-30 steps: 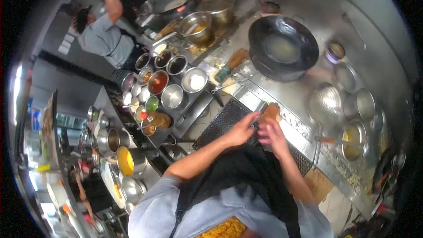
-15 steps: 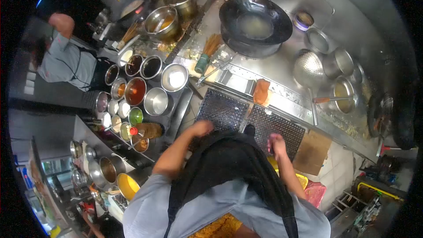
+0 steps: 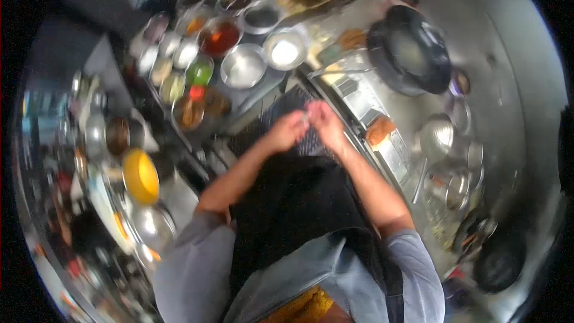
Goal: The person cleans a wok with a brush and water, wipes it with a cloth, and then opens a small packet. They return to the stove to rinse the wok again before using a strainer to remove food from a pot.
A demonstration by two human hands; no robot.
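My left hand [image 3: 288, 130] and my right hand [image 3: 325, 122] meet in front of my black apron [image 3: 293, 197]. The fingers of both are closed and their tips come together. A small pale spot shows between them, too blurred to name. Below the hands is a dark perforated floor mat [image 3: 281, 107]. Nearest on the left stands an empty-looking steel bowl [image 3: 244, 66], beside a bowl with something white [image 3: 286, 51]. To the right, a brown folded cloth [image 3: 380, 130] lies on the stove's front edge.
A black wok [image 3: 439, 54] sits on the steel stove, with a perforated skimmer [image 3: 436, 139] nearer me. Left are several seasoning bowls, one of red sauce [image 3: 220, 37], and a red-capped bottle [image 3: 215, 103]. A yellow bowl [image 3: 141, 176] stands on the left counter.
My hands, apart before, have come together in front of me. The view has swung left, so the wok and stove now appear further right. The person at the left is mostly out of view.
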